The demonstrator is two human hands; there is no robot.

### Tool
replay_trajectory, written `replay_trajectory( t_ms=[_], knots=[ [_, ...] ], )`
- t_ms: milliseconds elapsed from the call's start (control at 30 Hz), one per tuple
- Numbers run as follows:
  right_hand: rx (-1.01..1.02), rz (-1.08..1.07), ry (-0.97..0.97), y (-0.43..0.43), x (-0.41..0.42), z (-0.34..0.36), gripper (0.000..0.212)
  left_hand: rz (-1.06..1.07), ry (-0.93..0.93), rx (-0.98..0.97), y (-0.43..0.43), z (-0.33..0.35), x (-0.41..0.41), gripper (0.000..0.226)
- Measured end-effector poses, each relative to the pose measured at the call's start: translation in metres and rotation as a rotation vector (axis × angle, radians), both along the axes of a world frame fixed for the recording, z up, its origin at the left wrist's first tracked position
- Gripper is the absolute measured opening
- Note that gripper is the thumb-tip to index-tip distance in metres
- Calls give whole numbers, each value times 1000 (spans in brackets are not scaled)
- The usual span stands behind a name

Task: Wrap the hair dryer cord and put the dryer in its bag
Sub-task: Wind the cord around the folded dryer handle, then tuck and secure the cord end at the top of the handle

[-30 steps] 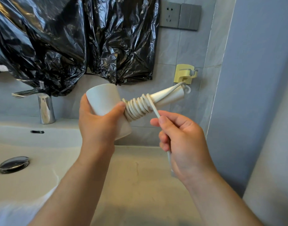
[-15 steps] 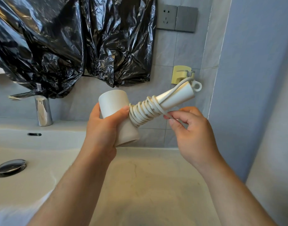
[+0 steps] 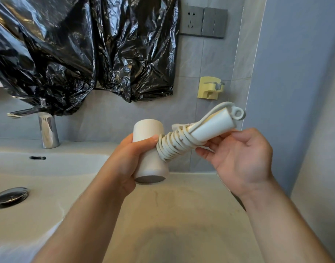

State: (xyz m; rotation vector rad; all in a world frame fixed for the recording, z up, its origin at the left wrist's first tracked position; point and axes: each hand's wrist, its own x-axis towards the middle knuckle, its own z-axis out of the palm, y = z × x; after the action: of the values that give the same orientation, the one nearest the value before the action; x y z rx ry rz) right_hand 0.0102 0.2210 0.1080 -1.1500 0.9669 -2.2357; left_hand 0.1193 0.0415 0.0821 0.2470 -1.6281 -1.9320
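I hold a white hair dryer (image 3: 149, 149) above the counter, its barrel standing upright and its handle (image 3: 214, 128) pointing up to the right. My left hand (image 3: 125, 164) grips the barrel, thumb on its front. The white cord (image 3: 174, 145) lies in several coils round the lower part of the handle. My right hand (image 3: 236, 160) is under the handle, palm up, fingers curled against it and the last coil. The cord's free end is hidden. No dryer bag is in view.
A white basin (image 3: 49, 168) with a chrome drain (image 3: 10, 196) and tap (image 3: 48, 130) lies to the left. Black plastic sheeting (image 3: 77, 50) hangs on the tiled wall. A socket (image 3: 191, 20), a yellow wall hook (image 3: 210, 88) and a blue-grey side wall (image 3: 305, 92) stand to the right. The beige counter (image 3: 182, 215) lies below.
My right hand brought the cord up from below and now cups the handle. More cord lies wound on the handle. The dryer has shifted right and its handle has tilted higher.
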Motion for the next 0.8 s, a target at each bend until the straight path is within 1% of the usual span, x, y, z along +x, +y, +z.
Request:
replay_trajectory(
  t_ms=[67, 133, 167, 200, 233, 300, 367, 433, 467, 533, 567, 600, 633, 667, 700, 767, 800],
  knots=[
    [21, 22, 118, 0, -4, -3, 56, 7, -12, 2, 0, 0, 0, 57],
    [91, -47, 184, -4, -4, -5, 74, 46, -12, -14, -1, -1, 1, 52],
    [113, -96, 192, -7, -3, -6, 77, 65, -17, -19, 0, -1, 1, 48],
    [119, -137, 181, -10, -1, -7, 75, 79, -24, -21, 1, -1, -1, 44],
    [104, -162, 153, -12, 0, -7, 69, 84, -32, -22, 3, -2, -2, 43],
    [38, -178, 101, -15, 2, -9, 51, 70, -60, -28, 8, -4, -6, 53],
    [-29, -194, 100, -16, 2, -9, 32, 22, -173, -58, 12, -5, -7, 62],
    [-55, -212, 121, -14, 0, -9, 25, 15, -313, -143, 16, -4, -4, 60],
    [-48, -210, 126, -12, -2, -9, 25, 77, -365, -219, 17, -4, -2, 64],
    [7, -192, 126, -11, -7, -10, 28, 330, -402, -428, 16, -2, -4, 82],
    [45, -171, 132, -10, -9, -12, 31, 447, -361, -542, 19, -1, -3, 87],
    [80, -135, 144, -10, -11, -13, 38, 492, -277, -630, 23, 0, -2, 88],
    [108, -91, 164, -10, -13, -15, 46, 443, -180, -667, 27, 1, -2, 83],
    [130, -45, 183, -10, -14, -17, 53, 325, -102, -650, 31, 0, -4, 79],
    [147, -5, 198, -10, -15, -19, 56, 196, -72, -612, 34, -2, -7, 75],
    [188, 51, 217, -12, -17, -23, 57, 20, -87, -599, 35, -9, -11, 65],
    [215, 67, 232, -12, -17, -24, 56, -16, -112, -629, 33, -11, -12, 55]
  ],
)
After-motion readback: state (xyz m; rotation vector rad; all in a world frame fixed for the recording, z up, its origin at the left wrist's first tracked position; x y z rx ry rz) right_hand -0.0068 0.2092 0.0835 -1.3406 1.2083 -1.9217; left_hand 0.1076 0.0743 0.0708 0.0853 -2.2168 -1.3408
